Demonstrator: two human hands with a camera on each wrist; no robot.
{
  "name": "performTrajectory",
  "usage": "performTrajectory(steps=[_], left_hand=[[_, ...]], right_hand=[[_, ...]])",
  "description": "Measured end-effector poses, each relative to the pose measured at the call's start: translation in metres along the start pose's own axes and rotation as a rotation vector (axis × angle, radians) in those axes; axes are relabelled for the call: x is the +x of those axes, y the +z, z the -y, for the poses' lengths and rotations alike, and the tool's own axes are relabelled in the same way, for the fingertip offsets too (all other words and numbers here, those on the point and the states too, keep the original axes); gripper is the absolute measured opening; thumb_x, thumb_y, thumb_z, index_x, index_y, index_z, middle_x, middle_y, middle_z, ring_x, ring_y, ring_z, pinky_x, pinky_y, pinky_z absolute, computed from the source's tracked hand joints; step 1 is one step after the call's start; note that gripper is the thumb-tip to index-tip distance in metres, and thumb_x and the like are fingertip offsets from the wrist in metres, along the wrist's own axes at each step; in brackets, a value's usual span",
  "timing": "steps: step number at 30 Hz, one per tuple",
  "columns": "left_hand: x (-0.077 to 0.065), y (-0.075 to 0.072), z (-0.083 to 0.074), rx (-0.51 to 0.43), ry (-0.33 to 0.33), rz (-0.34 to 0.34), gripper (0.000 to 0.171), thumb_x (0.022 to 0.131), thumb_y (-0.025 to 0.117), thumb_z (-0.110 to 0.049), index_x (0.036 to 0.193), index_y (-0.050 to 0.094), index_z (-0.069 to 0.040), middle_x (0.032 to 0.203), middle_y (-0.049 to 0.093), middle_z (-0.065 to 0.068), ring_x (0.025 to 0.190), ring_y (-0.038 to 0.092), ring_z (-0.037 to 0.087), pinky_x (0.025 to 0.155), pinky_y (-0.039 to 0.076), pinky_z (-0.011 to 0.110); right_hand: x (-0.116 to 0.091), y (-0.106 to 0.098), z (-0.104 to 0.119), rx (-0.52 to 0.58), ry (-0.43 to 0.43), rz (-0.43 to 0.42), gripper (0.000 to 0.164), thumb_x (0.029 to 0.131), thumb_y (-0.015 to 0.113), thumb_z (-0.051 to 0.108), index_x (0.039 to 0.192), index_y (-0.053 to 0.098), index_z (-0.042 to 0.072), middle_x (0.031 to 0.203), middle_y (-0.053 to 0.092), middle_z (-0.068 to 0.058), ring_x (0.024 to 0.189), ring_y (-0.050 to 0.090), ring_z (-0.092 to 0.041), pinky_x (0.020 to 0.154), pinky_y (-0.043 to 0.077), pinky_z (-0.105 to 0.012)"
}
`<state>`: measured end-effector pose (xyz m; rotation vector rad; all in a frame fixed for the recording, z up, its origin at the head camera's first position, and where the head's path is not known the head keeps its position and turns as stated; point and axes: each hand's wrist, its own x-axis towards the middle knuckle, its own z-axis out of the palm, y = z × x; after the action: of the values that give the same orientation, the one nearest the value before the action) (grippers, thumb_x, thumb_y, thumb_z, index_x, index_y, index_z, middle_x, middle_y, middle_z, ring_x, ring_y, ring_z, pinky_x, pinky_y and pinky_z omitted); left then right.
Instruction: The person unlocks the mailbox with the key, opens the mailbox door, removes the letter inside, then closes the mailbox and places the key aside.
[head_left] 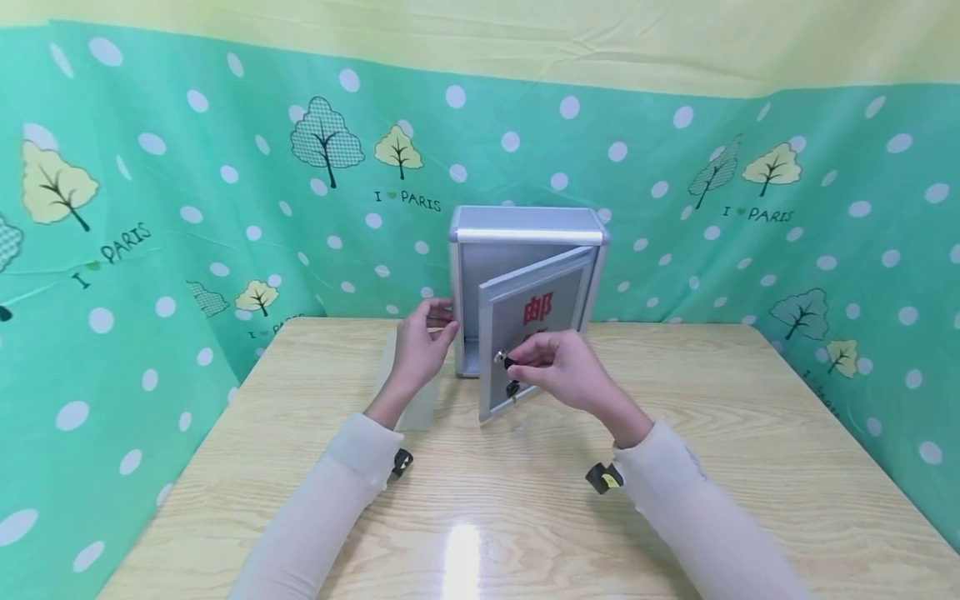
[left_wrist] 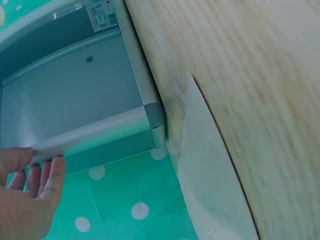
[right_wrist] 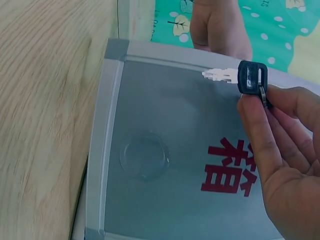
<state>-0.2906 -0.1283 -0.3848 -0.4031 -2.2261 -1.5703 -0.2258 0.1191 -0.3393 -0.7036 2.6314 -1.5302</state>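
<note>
A silver metal mailbox [head_left: 528, 218] stands on the table with its front door [head_left: 572, 292] swung partly open. Red characters mark the door's grey panel. My left hand [head_left: 423, 343] is at the box's left side, thumb on the front rim [left_wrist: 100, 131] and fingers against the outer wall. With thumb and fingertips, my right hand [head_left: 558, 367] pinches a black-headed key [head_left: 510, 363] at the lock [head_left: 500, 356] on the door's free edge. From its ring hangs a second black-headed key [right_wrist: 252, 77], blade pointing down. The pinched key's blade is hidden.
A pale sheet of paper [left_wrist: 212, 175] lies on the wooden table [head_left: 300, 467], left of the mailbox and partly under my left forearm in the head view. Behind rises a green dotted curtain [head_left: 247, 200]. Inside the box a white label [left_wrist: 101, 16] is stuck.
</note>
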Motion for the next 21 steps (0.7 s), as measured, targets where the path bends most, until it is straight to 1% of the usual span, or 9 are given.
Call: performTrajectory(steps=[8, 15, 21], left_hand=[[0.000, 0.000, 0.000, -0.004, -0.008, 0.002, 0.032, 0.097, 0.068, 0.000, 0.128, 0.059, 0.001, 0.111, 0.068, 0.016, 0.102, 0.069, 0.029, 0.086, 0.062, 0.027], [0.000, -0.001, 0.000, -0.013, 0.014, 0.006, 0.033, 0.096, 0.067, 0.002, 0.128, 0.059, 0.002, 0.111, 0.068, 0.017, 0.102, 0.069, 0.030, 0.086, 0.062, 0.028], [0.000, -0.001, 0.001, -0.015, 0.009, 0.009, 0.033, 0.096, 0.068, 0.001, 0.128, 0.059, 0.001, 0.112, 0.068, 0.017, 0.103, 0.069, 0.030, 0.086, 0.062, 0.028]], right_hand=[[0.012, 0.012, 0.003, -0.055, 0.022, -0.064, 0.014, 0.087, 0.083, 0.013, 0.100, 0.078, 0.010, 0.091, 0.076, 0.002, 0.082, 0.073, -0.013, 0.071, 0.063, -0.029], [0.022, 0.020, 0.005, -0.057, 0.042, -0.098, 0.014, 0.087, 0.083, 0.012, 0.101, 0.078, 0.009, 0.091, 0.077, 0.000, 0.081, 0.072, -0.014, 0.071, 0.063, -0.030], [0.029, 0.027, 0.005, -0.069, 0.039, -0.161, 0.015, 0.087, 0.083, 0.012, 0.100, 0.078, 0.008, 0.090, 0.077, -0.001, 0.081, 0.073, -0.014, 0.071, 0.063, -0.029]])
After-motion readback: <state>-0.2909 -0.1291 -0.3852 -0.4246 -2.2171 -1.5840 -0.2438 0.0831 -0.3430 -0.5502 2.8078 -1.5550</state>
